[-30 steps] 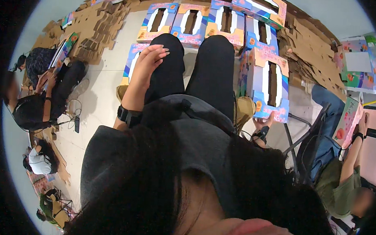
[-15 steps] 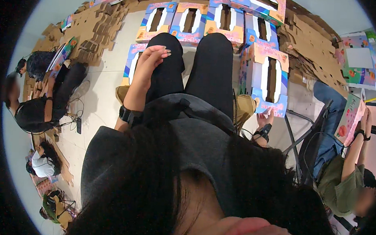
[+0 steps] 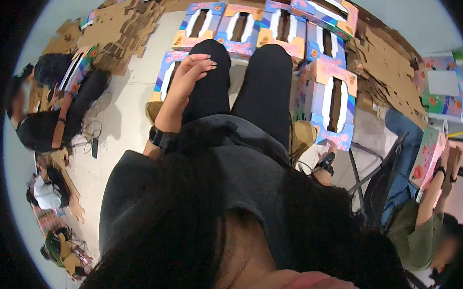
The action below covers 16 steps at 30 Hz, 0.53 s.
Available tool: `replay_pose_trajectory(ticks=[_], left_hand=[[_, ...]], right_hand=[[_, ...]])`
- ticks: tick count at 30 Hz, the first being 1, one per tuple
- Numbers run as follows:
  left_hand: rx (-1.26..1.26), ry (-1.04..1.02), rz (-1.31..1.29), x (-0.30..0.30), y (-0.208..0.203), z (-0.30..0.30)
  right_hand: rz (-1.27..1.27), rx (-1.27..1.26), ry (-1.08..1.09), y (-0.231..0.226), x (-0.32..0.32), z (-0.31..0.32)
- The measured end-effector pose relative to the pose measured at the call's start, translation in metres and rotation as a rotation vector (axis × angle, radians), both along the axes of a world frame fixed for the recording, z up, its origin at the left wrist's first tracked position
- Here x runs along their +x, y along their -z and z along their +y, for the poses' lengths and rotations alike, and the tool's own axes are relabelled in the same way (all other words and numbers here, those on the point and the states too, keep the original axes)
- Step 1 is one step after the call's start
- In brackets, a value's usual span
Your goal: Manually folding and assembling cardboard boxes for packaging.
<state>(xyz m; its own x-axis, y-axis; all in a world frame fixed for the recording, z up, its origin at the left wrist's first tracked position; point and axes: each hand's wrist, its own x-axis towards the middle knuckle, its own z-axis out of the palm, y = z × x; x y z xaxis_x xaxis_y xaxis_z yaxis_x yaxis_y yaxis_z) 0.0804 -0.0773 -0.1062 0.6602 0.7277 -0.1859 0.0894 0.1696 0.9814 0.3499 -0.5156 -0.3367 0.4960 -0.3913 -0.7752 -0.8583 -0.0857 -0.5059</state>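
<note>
My left hand [image 3: 188,78] is raised above my left thigh, its fingers loosely bent and holding nothing. Low on the right, my right hand [image 3: 330,148] is at the near lower edge of a printed cardboard box [image 3: 318,117], with its fingers bent against that edge and partly hidden. The box is blue, pink and peach, with a long cut-out framed in white. Behind my left hand, a similar printed box [image 3: 163,79] is partly covered by my arm and leg.
Several matching boxes [image 3: 240,28] stand in a row beyond my knees; another box [image 3: 325,11] lies on top. Flattened cardboard [image 3: 115,28] is stacked at far left, more cardboard [image 3: 385,63] at right. People handle boxes on both sides. A folding chair frame [image 3: 367,166] stands right.
The view has shifted slightly. My left hand stays raised with its fingers a little more bent, and my right hand remains at the box's edge. The person at right has moved their hands slightly.
</note>
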Motion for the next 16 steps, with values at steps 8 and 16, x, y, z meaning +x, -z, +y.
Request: replay_pose_trajectory(ticks=[8,16], left_hand=[[0.102,-0.089,-0.162,-0.008,-0.011,0.007],[0.016,-0.376,-0.306,-0.076,-0.018,0.046]], right_hand=[[-0.846,-1.384,-0.977,0.04,0.006,-0.022],[-0.175,-0.921,-1.605,0.102,0.096,-0.052]])
